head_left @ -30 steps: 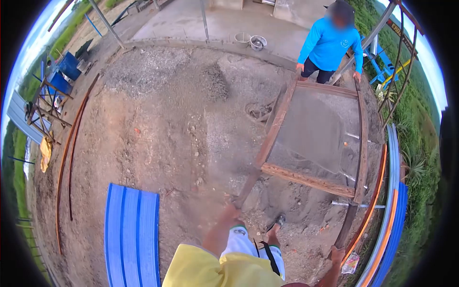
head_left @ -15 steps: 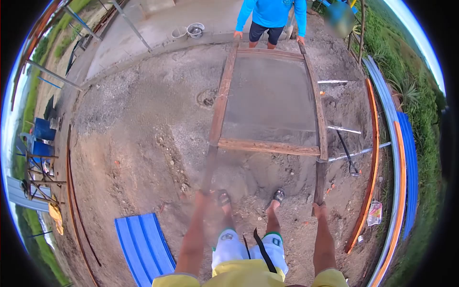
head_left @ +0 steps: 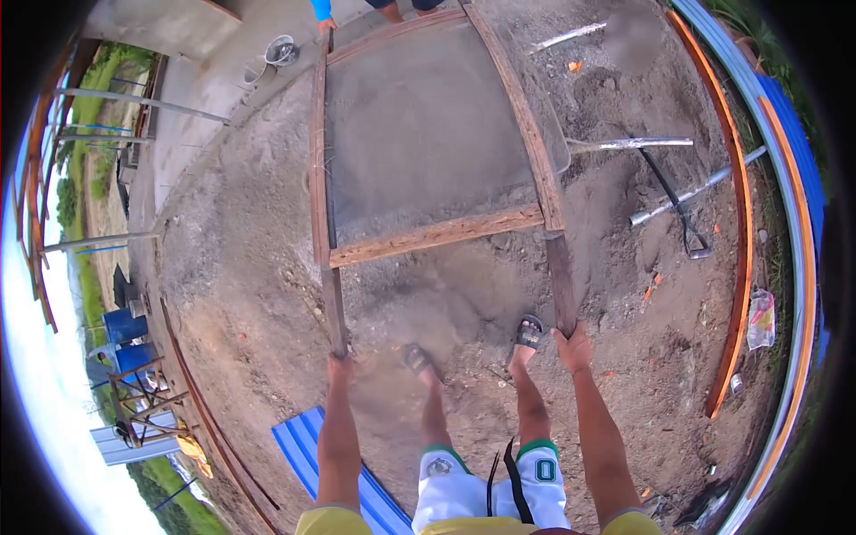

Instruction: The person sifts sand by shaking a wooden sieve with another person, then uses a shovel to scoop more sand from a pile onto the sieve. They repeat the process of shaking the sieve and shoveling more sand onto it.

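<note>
A wooden-framed sand screen (head_left: 437, 236) with fine grey mesh stretches out in front of me. My left hand (head_left: 340, 367) is closed around the end of its left handle, and my right hand (head_left: 572, 346) grips the right handle. At the far end, a co-worker's hand (head_left: 327, 25) in a blue sleeve holds the left rail; their other hand is out of view. Past the screen's right rail shows the rounded rim (head_left: 565, 159) of something mostly hidden underneath.
A shovel (head_left: 675, 201) and metal pipes (head_left: 704, 185) lie on the dirt at right, beside a long orange bar (head_left: 738, 223). Blue corrugated sheeting (head_left: 312, 446) is near my left leg. A bucket (head_left: 282, 51) stands far left; blue drums (head_left: 125, 328) are at left.
The screen now appears further left and higher in view, at a different angle. Only the co-worker's lower legs and one hand remain visible. Both my hands still hold the handles.
</note>
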{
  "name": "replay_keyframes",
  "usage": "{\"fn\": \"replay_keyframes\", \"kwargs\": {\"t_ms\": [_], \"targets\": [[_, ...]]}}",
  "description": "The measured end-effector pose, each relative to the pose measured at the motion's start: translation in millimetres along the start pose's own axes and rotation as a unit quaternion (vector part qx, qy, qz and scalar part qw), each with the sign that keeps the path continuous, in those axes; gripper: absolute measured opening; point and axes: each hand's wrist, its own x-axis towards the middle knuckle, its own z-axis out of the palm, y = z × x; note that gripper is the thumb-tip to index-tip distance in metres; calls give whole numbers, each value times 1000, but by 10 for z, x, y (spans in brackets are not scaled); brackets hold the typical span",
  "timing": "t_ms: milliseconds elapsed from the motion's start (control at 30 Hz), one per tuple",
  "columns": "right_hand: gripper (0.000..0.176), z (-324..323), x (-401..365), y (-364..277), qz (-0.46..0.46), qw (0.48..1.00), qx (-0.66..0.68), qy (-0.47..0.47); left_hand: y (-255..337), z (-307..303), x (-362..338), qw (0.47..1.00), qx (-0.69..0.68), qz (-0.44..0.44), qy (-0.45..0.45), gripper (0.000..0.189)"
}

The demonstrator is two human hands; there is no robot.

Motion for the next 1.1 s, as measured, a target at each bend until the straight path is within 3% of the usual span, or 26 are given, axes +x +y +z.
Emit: {"fn": "replay_keyframes", "kwargs": {"t_ms": [67,133,167,333,367,433,467,533,600,667,700,733,767,800,833,900,933,1033,1100], "targets": [[67,-37,25,-22,21,999,9,-32,32,-34,-56,998,45,-3,-40,66],[69,-44,56,8,12,998,26,-58,157,62,-430,980,-180,5,-79,60],[72,-4,65,146,-5,997,36,-70,194,91,-667,971,-222,10,-89,56],[72,-139,237,167,8,987,65,-144,-57,714,-2211,972,-199,6,-124,40],[70,-80,291,235,13,985,89,-150,109,602,-2540,980,-134,67,-134,35],[65,58,299,430,39,974,153,-160,562,327,-3069,982,-123,-44,-138,34],[63,94,268,539,57,967,192,-159,416,409,-3157,987,-105,-18,-124,33],[58,-39,166,778,86,965,205,-141,236,616,-3192,991,-78,48,-94,32],[53,-227,-149,1134,99,976,156,-117,230,637,-3165,987,-108,34,-111,24],[44,-257,-509,1975,113,976,161,-93,392,549,-3015,981,-128,32,-146,22],[36,-260,-699,2480,107,988,98,-59,473,459,-2935,976,-131,29,-171,22],[31,-439,-936,2771,198,964,167,-61,442,359,-3004,971,-132,16,-199,23],[28,-888,-1264,2330,168,982,73,-52,371,331,-3119,976,-100,20,-195,23],[24,-1162,-1497,2246,228,966,98,-73,354,356,-3055,981,-74,36,-178,24],[20,-1274,-1729,2424,212,965,137,-75,298,355,-2987,985,-44,52,-159,24],[19,-1580,-2245,2481,303,928,212,-54,-22,587,-2941,985,-69,10,-161,31],[10,-1747,-2536,2383,334,907,253,-39,-27,627,-2876,983,-85,-12,-162,37],[10,-1900,-2977,2095,360,889,281,-40,42,282,-2818,971,-19,98,-217,37],[10,-1858,-3071,1862,354,887,295,-45,8,209,-2727,959,-53,154,-232,34]]}}
